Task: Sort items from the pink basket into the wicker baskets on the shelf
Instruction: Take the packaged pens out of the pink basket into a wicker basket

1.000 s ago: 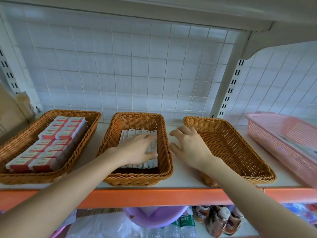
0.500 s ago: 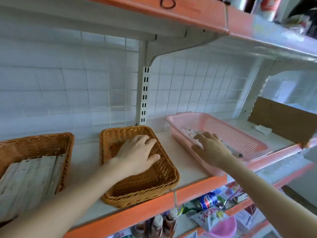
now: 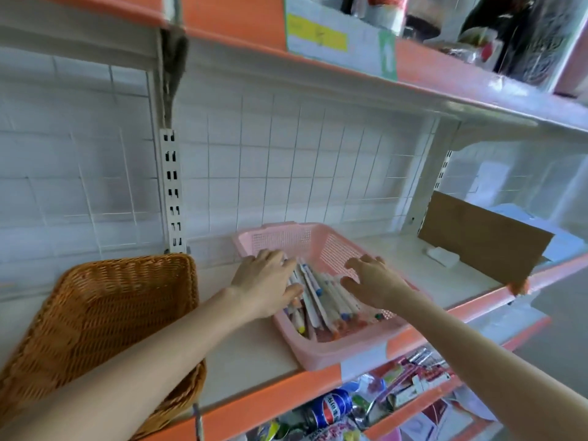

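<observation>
As the shelf [image 3: 254,354] is read from its left end to its right, it carries the following.

1. Wicker basket [image 3: 105,319]: brown weave, at the left end, near corner over the orange front edge. The left forearm crosses above its right rim.
2. Left hand [image 3: 264,284]: reaches into the pink basket from its left side, fingers stretched forward and relaxed, lying on the pens, thumb spread beside them. No grip is visible.
3. Pink basket [image 3: 331,246]: plastic mesh, mid-shelf, well apart from the wicker basket, set askew with its near corner at the front edge.
4. Pens [image 3: 321,297]: a loose heap of pale barrels with coloured caps, lying along the floor of the pink basket between the two hands.
5. Right hand [image 3: 372,281]: above the right half of the pink basket, fingers spread and loosely bent, holding nothing.
6. Small white block [image 3: 442,256]: on the shelf, right of the pink basket.
7. Cardboard sheet [image 3: 477,237]: upright near the right end, its lower corner at the front edge.
</observation>
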Tool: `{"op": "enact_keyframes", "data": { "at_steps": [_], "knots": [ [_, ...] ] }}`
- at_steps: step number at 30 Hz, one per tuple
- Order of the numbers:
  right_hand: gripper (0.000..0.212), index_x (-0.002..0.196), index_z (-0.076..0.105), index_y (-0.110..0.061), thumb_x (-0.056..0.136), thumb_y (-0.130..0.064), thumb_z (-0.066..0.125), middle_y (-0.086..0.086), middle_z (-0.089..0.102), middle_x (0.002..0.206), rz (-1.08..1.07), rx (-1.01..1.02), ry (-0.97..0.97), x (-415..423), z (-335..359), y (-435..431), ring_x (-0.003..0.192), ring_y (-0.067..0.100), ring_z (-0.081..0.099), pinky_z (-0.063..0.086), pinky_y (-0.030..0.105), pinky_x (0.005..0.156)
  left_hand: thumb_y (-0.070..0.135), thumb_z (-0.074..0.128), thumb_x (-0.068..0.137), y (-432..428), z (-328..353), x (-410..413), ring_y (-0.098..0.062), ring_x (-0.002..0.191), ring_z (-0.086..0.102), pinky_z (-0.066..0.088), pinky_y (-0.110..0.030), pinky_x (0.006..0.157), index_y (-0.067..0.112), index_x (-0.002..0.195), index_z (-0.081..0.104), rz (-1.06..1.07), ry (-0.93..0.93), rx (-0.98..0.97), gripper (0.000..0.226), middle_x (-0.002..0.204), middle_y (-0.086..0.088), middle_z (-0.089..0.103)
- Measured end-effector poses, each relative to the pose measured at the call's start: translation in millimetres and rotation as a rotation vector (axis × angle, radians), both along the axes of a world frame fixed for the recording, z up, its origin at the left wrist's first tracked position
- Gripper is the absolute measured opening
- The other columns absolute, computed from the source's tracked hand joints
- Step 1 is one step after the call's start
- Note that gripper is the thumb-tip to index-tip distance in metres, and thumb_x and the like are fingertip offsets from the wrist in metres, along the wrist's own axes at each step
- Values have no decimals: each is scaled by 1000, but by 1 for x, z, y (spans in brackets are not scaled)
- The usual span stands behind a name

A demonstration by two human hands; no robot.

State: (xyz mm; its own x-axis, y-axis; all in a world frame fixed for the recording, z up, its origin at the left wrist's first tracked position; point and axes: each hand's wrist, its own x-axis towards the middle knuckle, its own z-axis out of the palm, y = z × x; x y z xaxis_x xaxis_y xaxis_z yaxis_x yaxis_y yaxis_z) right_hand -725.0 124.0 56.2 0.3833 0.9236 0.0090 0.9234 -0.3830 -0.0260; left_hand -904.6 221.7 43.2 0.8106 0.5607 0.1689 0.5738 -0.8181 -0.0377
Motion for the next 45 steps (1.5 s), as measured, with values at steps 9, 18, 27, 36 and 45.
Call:
{"op": "enact_keyframes", "data": {
  "at_steps": [9, 18, 27, 36, 45],
  "knots": [
    [35, 125, 52, -8, 96, -23, 42, 7, 57, 124, 134, -158, 27, 13, -3, 46, 109, 23, 55, 43, 27, 89, 45, 36, 97, 13, -1, 31, -27, 125, 40, 39, -39, 94, 17, 138, 38, 132, -3, -93, 49, 137, -8, 43],
    [30, 60, 46, -9, 88, -17, 50, 0, 49, 60, 107, -381, 27, 15, -29, 74, 50, 11, 45, 42, 22, 55, 46, 37, 97, 17, -10, 36, -23, 123, 43, 43, -39, 92, 15, 139, 39, 148, -22, -94, 53, 137, -6, 45],
    [14, 74, 57, 4, 84, 3, 47, 7, 48, 54, -20, -63, 527, 36, -2, 59, 40, 12, 36, 29, 18, 36, 43, 43, 96, 16, -8, 35, -21, 118, 47, 47, -37, 92, 16, 134, 43, 122, -62, -75, 47, 129, -5, 50],
    [23, 67, 53, -9, 90, -9, 57, 7, 49, 60, 84, 271, 995, 31, 2, 28, 50, 15, 41, 35, 23, 47, 38, 51, 94, 6, 9, 42, -18, 98, 56, 42, -28, 87, 10, 106, 61, 90, -486, -547, 32, 102, -2, 59],
    [24, 68, 56, -10, 92, -11, 53, 2, 59, 62, 156, 192, 903, 1, 11, 39, 48, 10, 48, 38, 17, 44, 15, 49, 96, 2, 21, 21, -6, 76, 62, 44, -20, 59, 9, 79, 59, 259, -893, -926, 20, 92, 2, 64]
  ]
}}
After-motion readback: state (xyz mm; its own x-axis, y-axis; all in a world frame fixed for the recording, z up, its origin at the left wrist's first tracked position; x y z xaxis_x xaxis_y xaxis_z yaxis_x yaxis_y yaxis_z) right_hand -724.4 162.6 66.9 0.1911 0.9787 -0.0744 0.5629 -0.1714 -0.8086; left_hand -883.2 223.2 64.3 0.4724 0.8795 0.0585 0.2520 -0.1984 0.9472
